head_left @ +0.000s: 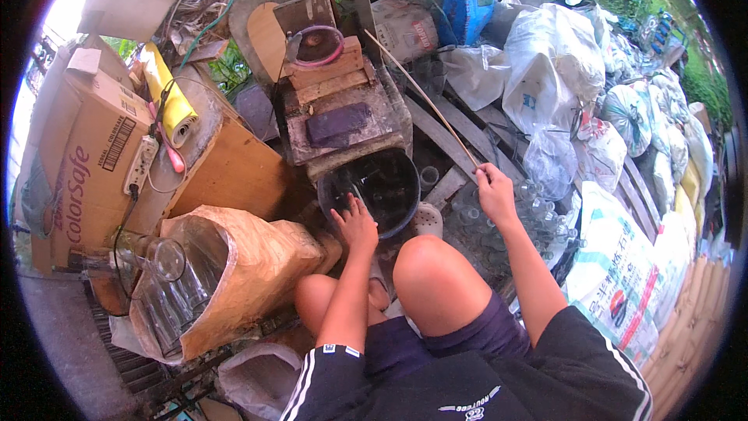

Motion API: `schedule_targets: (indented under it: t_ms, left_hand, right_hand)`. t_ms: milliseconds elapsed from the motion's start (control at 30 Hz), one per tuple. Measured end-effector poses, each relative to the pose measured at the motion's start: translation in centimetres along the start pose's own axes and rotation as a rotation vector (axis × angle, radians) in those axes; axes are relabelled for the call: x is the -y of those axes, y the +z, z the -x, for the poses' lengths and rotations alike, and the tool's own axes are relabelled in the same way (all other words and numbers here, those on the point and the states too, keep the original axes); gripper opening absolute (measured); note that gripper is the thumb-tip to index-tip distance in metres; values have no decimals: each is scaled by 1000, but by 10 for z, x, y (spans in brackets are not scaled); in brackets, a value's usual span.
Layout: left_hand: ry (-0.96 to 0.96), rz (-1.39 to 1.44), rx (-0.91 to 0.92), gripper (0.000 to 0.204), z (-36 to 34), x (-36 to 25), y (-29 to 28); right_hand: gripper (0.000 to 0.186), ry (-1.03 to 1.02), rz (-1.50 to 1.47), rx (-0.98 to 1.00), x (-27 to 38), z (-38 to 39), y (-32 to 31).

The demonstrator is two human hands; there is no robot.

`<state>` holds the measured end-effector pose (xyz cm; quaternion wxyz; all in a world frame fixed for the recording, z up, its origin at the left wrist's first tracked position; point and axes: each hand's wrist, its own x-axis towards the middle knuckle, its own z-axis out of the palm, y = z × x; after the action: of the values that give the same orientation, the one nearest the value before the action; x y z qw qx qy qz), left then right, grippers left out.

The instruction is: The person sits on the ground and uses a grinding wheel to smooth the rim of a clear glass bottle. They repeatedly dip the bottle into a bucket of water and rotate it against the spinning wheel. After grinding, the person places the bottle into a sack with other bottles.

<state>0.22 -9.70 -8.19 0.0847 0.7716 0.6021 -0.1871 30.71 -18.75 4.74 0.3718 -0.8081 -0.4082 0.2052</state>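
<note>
While the left hand (356,224) rests open on the black bucket (382,187) rim, the right hand (494,191) grips a thin stick (421,93).

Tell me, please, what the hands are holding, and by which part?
The right hand grips a thin stick at its lower end. The left hand rests on the black bucket rim, holding nothing visible.

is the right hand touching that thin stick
Touching. The head view shows the right hand closed around the lower end of the thin stick, which runs up and left from the fingers with no gap.
</note>
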Motion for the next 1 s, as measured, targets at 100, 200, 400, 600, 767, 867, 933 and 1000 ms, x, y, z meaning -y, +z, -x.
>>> schedule_targets:
  t_ms: [100,200,400,600,767,867,933,1000]
  left_hand:
    - [-13,38,49,96,-2,2,-5]
    - [-22,37,65,96,-4,4,-9]
    - [-5,22,-135,89,2,-2,-3]
    - [71,502,-336,52,30,9,-49]
    - [154,743,-338,28,72,25,-83]
    - [12,788,-141,30,83,30,-69]
    - [7,948,-81,44,88,37,-50]
    - [189,824,-330,66,81,45,-37]
  right_hand:
    - [24,-37,-11,-15,5,-19,23]
    - [24,-147,17,-41,8,-37,58]
    - [29,-18,-3,-1,19,-52,146]
    - [25,-99,-13,0,17,-64,189]
    - [36,-24,-27,73,22,-74,187]
    - [55,-46,11,180,22,-62,156]
    - [52,-155,-45,146,8,-38,118]
    - [49,-194,-35,113,-13,-18,72]
